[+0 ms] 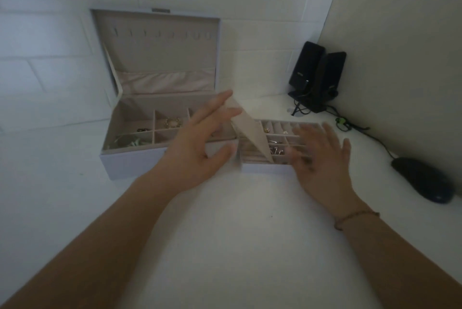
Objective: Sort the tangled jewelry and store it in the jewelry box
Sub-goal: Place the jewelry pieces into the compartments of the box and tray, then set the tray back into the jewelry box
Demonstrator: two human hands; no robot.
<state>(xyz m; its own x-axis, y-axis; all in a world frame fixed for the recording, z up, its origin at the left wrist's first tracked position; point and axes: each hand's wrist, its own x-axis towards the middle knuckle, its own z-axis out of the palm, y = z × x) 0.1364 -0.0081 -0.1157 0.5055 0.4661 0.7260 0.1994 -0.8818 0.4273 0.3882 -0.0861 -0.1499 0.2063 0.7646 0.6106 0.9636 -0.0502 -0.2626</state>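
Hands: both reach forward over the white worktop (225, 233) toward the jewelry, set apart from each other.
Left hand (197, 151): fingers spread and nearly straight; its fingertips touch a tilted beige flap (250, 133) that stands up between box and tray. Whether the thumb helps pinch the flap I cannot tell.
Right hand (322, 161): blurred, fingers straight and splayed, lying over the near right corner of the tray at about 3 o'clock from the left hand; nothing is gripped. A thin bracelet (355, 218) circles its wrist.
Jewelry box (132, 163): at 11 o'clock on the worktop, lid (160, 51) upright against the wall, a row of small hooks along the lid's lining. Its divided compartments hold a gold-toned ring piece (173, 122) in a far cell and tangled pieces (127, 142) in the near left cell.
Tray (265, 168): a shallow divided insert touching the box's right side, with small metal jewelry (276, 150) in its cells.
Speakers (316, 76): two black ones at 1 o'clock in the corner, cables trailing.
Mouse (422, 178): dark, at 3 o'clock, well apart from the tray.
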